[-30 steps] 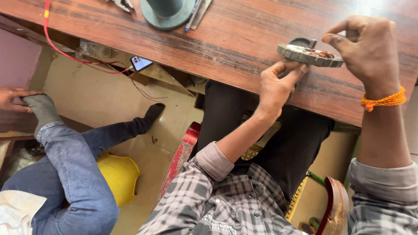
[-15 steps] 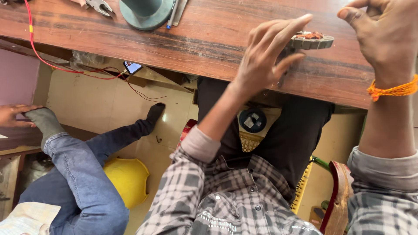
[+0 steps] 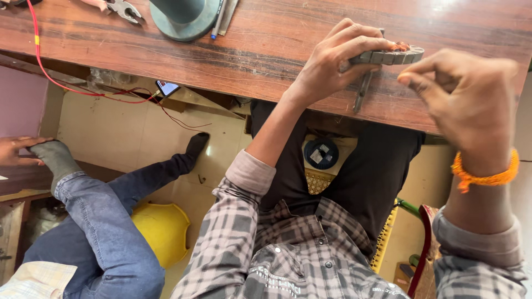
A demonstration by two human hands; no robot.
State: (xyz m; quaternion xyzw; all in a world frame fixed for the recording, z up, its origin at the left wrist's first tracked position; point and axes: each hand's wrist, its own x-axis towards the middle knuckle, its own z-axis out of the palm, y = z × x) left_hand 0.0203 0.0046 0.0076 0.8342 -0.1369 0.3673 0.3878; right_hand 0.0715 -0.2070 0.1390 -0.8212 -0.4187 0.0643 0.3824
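Grey metal ring (image 3: 388, 56), toothed, with copper-coloured winding showing at its top: lying flat near the near edge of the worktop (image 3: 266, 50), towards its right end, where both hands can be reaching it from the seated position.

Left hand (image 3: 338, 61): fingers curling over the ring's left rim and gripping it, seemingly pinning it down against the wood so that it is not sliding.

Right hand (image 3: 465, 94): hovering just beside the ring's right side, thumb and forefinger pinching together; whether anything thin is being held between them cannot be told.

Slim metal tool (image 3: 363, 91): lying under the ring, pointing towards the near edge.

Far edge of worktop: dark green round base (image 3: 185, 16), pens (image 3: 224, 16) and pliers (image 3: 119, 8) sitting well apart from the ring, out of the working area.

Red wire (image 3: 50, 77): trailing off the left edge.

Floor: another person in blue jeans (image 3: 105, 221) sitting beside a yellow helmet (image 3: 160, 230).
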